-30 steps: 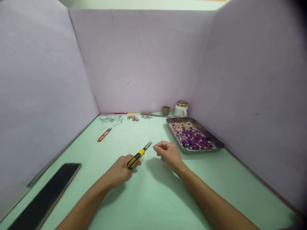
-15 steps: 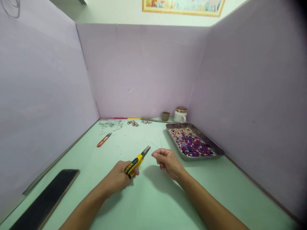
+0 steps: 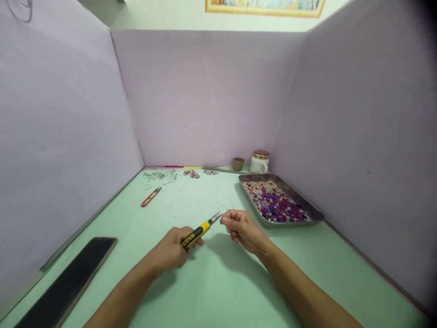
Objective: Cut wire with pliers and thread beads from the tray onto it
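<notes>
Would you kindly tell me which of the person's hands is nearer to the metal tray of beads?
Right. The right hand, pinching thin wire, sits just left of the tray; the left hand, gripping yellow pliers, lies farther left.

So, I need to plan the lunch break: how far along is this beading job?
Probably early on. Done: a few small beaded pieces lie at the back, beside what looks like a heap of wire scraps. In hand: the left hand holds pliers, tips at a thin wire pinched by the right hand. Left: the tray holds plenty of loose beads.
</notes>
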`<state>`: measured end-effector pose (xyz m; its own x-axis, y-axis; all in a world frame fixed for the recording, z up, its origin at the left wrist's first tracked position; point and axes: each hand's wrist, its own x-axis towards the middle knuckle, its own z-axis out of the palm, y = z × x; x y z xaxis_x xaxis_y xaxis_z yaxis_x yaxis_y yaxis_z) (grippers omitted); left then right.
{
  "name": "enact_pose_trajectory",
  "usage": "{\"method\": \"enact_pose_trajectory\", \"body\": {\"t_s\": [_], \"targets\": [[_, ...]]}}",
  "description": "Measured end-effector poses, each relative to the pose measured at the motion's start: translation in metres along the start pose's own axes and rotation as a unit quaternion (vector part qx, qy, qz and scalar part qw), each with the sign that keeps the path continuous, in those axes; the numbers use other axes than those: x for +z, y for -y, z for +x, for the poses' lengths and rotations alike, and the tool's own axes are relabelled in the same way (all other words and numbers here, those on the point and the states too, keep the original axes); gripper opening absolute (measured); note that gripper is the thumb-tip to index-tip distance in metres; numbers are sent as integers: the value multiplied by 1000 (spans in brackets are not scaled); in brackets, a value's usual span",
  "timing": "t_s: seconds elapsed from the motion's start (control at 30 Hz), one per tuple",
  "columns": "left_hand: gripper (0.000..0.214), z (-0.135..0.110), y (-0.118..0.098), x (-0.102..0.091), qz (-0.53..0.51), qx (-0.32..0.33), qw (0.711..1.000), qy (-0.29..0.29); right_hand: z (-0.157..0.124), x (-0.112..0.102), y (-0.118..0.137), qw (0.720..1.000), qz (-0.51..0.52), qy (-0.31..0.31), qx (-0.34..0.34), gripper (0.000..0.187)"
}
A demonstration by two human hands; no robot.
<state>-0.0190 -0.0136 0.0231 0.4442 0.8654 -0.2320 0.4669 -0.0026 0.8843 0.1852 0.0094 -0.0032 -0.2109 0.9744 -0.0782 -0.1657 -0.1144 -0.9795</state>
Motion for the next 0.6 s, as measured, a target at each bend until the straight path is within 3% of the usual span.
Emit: {"method": "enact_pose_trajectory", "body": {"t_s": [0.33, 0.6], "targets": [[39, 2, 11, -11, -40, 6, 999, 6, -4, -7, 9, 999, -22, 42, 23, 20], [37, 3, 11, -23, -161, 12, 983, -84, -6, -14, 13, 997, -45, 66, 24, 17]]}}
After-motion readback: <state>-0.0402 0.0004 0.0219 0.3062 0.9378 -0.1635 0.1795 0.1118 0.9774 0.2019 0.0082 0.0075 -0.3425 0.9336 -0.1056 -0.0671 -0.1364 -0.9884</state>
